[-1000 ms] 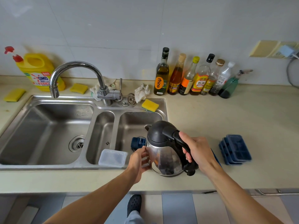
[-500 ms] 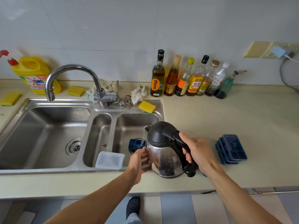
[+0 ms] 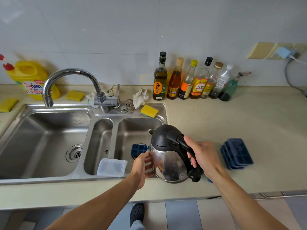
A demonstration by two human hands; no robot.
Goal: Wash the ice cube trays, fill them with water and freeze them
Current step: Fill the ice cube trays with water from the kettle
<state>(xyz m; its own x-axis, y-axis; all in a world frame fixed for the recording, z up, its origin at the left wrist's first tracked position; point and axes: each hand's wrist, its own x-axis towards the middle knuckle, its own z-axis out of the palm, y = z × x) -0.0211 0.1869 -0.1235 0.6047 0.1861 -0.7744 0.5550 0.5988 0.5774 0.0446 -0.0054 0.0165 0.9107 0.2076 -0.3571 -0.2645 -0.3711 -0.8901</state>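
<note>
While my right hand (image 3: 204, 156) clamps the kettle (image 3: 167, 156) handle and my left hand (image 3: 141, 166) presses flat fingers to its side, I judge we're filling: ice cube tray (image 3: 138, 149) just beyond my left fingers, so next, a slow tilt.

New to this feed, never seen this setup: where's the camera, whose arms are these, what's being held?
No machine here: these are a person's bare arms, filmed by one camera on their head, looking down at a kitchen counter. The right hand grips the black handle of a steel kettle; the left hand rests its fingers against the kettle's side. One blue ice cube tray lies in the right sink basin; a stack of trays sits right of the kettle. A clear plastic container rests at the sink's front edge.
</note>
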